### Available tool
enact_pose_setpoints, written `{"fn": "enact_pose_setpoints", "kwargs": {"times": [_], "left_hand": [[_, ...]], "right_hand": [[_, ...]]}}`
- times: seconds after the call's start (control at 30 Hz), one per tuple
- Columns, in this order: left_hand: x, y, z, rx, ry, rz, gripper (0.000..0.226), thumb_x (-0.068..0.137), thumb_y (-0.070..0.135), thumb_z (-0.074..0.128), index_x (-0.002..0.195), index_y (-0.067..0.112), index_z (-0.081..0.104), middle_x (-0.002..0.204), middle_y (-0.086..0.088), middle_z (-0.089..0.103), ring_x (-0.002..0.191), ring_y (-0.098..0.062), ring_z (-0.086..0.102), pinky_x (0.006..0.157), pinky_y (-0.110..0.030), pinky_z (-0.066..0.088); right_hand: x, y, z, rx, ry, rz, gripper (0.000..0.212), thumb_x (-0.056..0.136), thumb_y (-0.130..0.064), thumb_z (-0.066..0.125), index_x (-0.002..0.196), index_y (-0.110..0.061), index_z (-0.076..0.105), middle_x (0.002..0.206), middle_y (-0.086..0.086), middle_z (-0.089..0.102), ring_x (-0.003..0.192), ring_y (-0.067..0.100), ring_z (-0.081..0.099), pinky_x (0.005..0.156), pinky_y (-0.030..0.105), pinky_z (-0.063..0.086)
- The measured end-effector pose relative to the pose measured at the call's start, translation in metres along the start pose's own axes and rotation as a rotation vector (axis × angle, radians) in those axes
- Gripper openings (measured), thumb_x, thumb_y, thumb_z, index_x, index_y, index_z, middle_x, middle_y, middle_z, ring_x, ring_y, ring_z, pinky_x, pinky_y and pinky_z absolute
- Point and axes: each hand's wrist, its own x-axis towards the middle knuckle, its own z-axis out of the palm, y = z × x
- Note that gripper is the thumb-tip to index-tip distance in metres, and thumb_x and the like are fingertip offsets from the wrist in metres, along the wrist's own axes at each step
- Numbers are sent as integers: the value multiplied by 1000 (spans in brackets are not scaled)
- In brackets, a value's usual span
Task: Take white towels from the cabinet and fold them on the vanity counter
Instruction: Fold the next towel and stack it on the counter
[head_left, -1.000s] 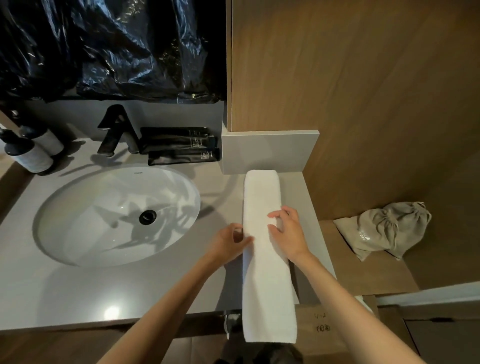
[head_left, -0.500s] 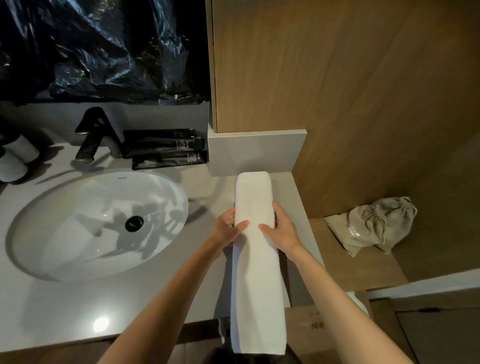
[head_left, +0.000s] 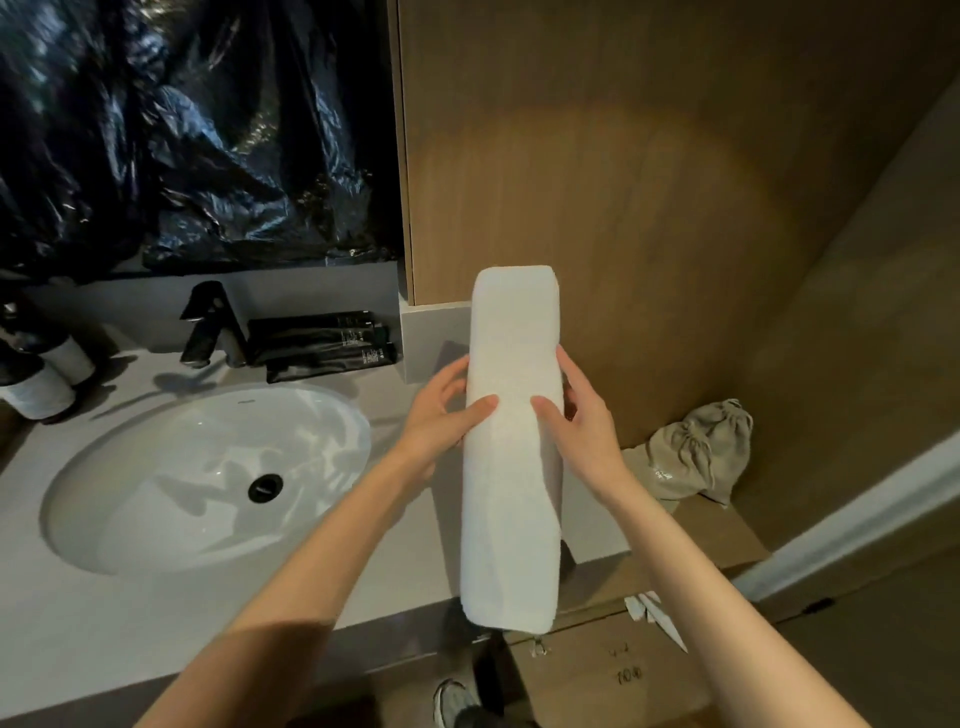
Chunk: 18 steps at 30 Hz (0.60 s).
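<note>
Towel (head_left: 511, 493) in mid-fold at the right end of the vanity counter (head_left: 156, 623). Seen from the head camera, the white cloth is doubled lengthwise into one long, narrow band, so the crosswise folds appear to be what remains. No finished towel lies anywhere in view. The band runs from the back right corner out past the counter's front edge and seems lifted clear of the surface. Both forearms reach in from below. The left hand (head_left: 441, 415) and right hand (head_left: 582, 421) grip the band at its middle from opposite sides, thumbs pressed on top, fingers curled round the long edges. The sink (head_left: 156, 519) and black faucet (head_left: 208, 325) lie to the left.
</note>
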Motion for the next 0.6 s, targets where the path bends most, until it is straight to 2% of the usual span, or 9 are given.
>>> {"fn": "enact_pose_setpoints", "kwargs": {"times": [0.03, 0.1, 0.17, 0.23, 0.4, 0.53, 0.6], "left_hand": [[-4, 14, 2, 21, -22, 46, 66, 79, 24, 78, 137, 32, 47, 134, 4, 56, 125, -16, 51, 89, -42, 55], [-15, 47, 8, 55, -64, 128, 60, 81, 23, 77, 133, 35, 49, 133, 5, 57, 125, -15, 52, 93, -47, 53], [-25, 83, 19, 78, -93, 214, 57, 83, 20, 74, 130, 38, 48, 133, 7, 57, 124, -11, 52, 92, -44, 54], [-34, 121, 31, 103, -115, 304, 59, 84, 19, 73, 135, 34, 46, 134, 8, 56, 124, -7, 51, 92, -39, 54], [-51, 203, 71, 109, -156, 443, 64, 80, 25, 76, 136, 34, 45, 140, 7, 50, 129, -13, 47, 97, -53, 49], [-63, 254, 111, 93, -178, 547, 65, 79, 24, 78, 136, 37, 47, 139, 12, 51, 128, -8, 48, 96, -47, 51], [-70, 274, 133, 98, -181, 582, 65, 80, 23, 77, 136, 36, 47, 139, 12, 51, 128, -8, 48, 94, -43, 52]], "right_hand": [[-5, -14, -7, 2, 22, -35, 59, 95, -31, 60, 148, -29, 34, 133, -29, 46, 113, -13, 49, 88, 7, 44], [-12, -43, -21, 1, 63, -104, 60, 94, -31, 60, 148, -29, 34, 133, -32, 45, 115, -18, 47, 88, 3, 43], [-17, -74, -38, 4, 103, -174, 59, 94, -30, 61, 147, -29, 35, 131, -35, 43, 114, -22, 45, 83, -2, 40], [-20, -104, -59, -10, 150, -245, 59, 93, -31, 62, 145, -31, 36, 131, -36, 42, 114, -23, 44, 81, -4, 38], [-22, -169, -119, -65, 243, -403, 61, 92, -33, 63, 146, -31, 36, 145, -22, 42, 121, -11, 46, 83, -3, 38], [-23, -210, -171, -118, 313, -504, 59, 94, -30, 61, 147, -32, 35, 143, -27, 36, 109, -30, 37, 80, -11, 29], [-27, -225, -199, -136, 317, -542, 59, 94, -29, 61, 147, -33, 34, 143, -28, 35, 108, -30, 36, 80, -11, 28]]}}
